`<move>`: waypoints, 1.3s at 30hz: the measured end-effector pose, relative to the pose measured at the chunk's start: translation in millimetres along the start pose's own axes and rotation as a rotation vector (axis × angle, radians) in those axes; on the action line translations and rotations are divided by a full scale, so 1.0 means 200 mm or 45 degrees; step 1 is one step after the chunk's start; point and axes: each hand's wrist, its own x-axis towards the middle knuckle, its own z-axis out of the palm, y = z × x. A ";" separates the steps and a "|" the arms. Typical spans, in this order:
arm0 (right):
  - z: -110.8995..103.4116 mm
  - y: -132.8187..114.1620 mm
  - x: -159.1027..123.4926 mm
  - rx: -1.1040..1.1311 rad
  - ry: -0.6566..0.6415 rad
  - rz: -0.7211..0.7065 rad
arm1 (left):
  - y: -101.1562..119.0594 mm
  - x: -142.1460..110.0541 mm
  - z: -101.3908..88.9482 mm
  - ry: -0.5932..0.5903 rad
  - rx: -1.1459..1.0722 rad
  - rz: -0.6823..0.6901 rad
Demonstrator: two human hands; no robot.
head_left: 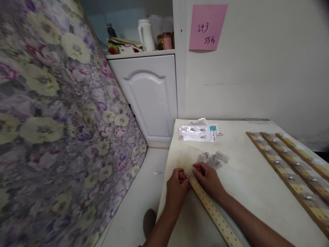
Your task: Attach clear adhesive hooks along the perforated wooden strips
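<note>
A long pale wooden-looking strip with rows of small holes (213, 212) lies on the table, running from the near edge up to both hands. At its far end my left hand (177, 187) has its fingers curled closed against the strip's left side. Opposite it, my right hand (207, 177) pinches with thumb and forefinger over the same end. Something small and translucent shows between the fingertips, too blurred to name. Just beyond my right hand lies a loose group of small clear plastic bags (215, 160) with little metal pieces inside.
Clear blister packs (197, 133) lie at the table's (246, 192) back left. Several strips carrying small bagged pieces (290, 178) are lined up on the right. A white wall with a pink note (207, 27) stands behind; a floral curtain (64, 120) and white cabinet (149, 99) are left.
</note>
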 end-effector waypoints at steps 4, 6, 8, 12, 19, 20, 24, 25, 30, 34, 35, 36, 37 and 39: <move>0.00 0.01 0.00 -0.024 -0.012 0.007 | 0.01 0.00 0.00 0.002 -0.024 -0.027; 0.01 0.00 0.00 -0.024 -0.005 0.001 | 0.01 0.00 0.00 0.001 -0.039 -0.041; 0.01 0.00 0.00 -0.014 -0.004 -0.006 | 0.02 0.00 0.00 0.003 -0.052 -0.052; 0.00 0.00 0.00 -0.003 -0.012 -0.029 | 0.03 0.01 0.01 0.014 -0.068 -0.057; 0.00 0.01 0.00 -0.002 -0.006 -0.015 | 0.03 0.01 0.01 0.002 -0.090 -0.057; 0.00 0.02 0.00 0.000 -0.005 -0.016 | 0.03 0.01 0.01 0.001 -0.094 -0.056; 0.01 0.02 0.00 -0.009 0.012 -0.021 | 0.03 0.00 0.01 0.002 -0.110 -0.058; 0.01 0.02 0.00 -0.009 0.016 -0.018 | 0.03 0.00 0.01 0.003 -0.112 -0.058; 0.01 0.01 0.00 -0.002 0.020 0.006 | 0.03 0.00 0.01 0.003 -0.123 -0.047; 0.02 0.03 0.01 0.012 0.023 0.005 | 0.02 0.01 0.01 0.014 -0.116 -0.043; 0.02 0.03 0.01 0.018 0.020 0.005 | 0.02 0.01 0.01 0.015 -0.114 -0.045; 0.02 0.04 0.01 0.022 0.016 0.004 | 0.02 0.02 0.01 0.014 -0.114 -0.047; 0.02 0.04 0.01 0.024 0.009 0.005 | 0.02 0.02 0.01 0.011 -0.116 -0.050; 0.02 0.05 0.01 0.019 -0.001 0.004 | 0.02 0.02 0.01 0.008 -0.120 -0.058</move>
